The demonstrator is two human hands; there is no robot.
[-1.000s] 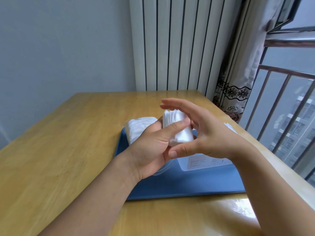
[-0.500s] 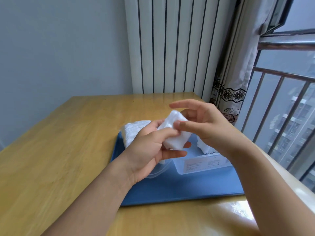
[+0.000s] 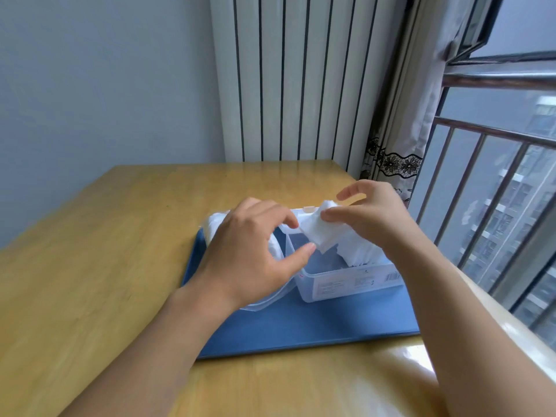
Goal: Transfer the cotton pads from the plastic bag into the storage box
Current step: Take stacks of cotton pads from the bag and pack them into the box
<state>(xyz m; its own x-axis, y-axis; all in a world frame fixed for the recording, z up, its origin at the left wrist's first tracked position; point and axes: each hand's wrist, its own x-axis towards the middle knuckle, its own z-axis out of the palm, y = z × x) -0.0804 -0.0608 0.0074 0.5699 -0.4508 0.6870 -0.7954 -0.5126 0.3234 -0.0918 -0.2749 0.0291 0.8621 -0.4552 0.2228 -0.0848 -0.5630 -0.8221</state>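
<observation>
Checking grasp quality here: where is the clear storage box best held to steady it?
Take the storage box by its near-left corner wall, from the left hand side. That rim is bare, while cotton pads and the right hand fill the right end.

Right hand (image 3: pixel 370 218) pinching cotton pads (image 3: pixel 320 231) above storage box (image 3: pixel 346 281)
</observation>
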